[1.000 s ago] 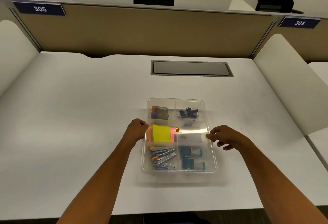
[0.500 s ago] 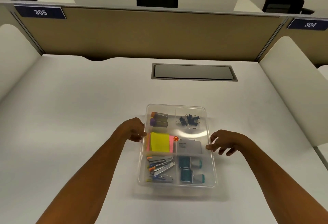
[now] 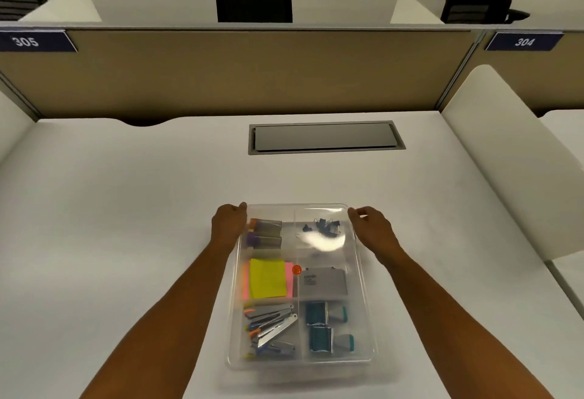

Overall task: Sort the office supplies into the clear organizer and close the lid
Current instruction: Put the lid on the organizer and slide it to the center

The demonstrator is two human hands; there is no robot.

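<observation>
The clear organizer lies on the white desk with its clear lid on top. Through the lid show yellow and pink sticky notes, several staplers, two teal stamps, a grey box, black binder clips and two capped tubes. My left hand grips the lid's far left corner. My right hand grips the far right corner, fingers curled over the edge.
A grey cable hatch is set into the desk behind the organizer. A tan partition closes the back, and white side dividers stand at the right and left. Black chairs stand beyond the partition.
Both hands slid from the middle of the organizer's long sides up to its far corners. The camera view shifted, so the organizer sits lower and nearer in the frame.
</observation>
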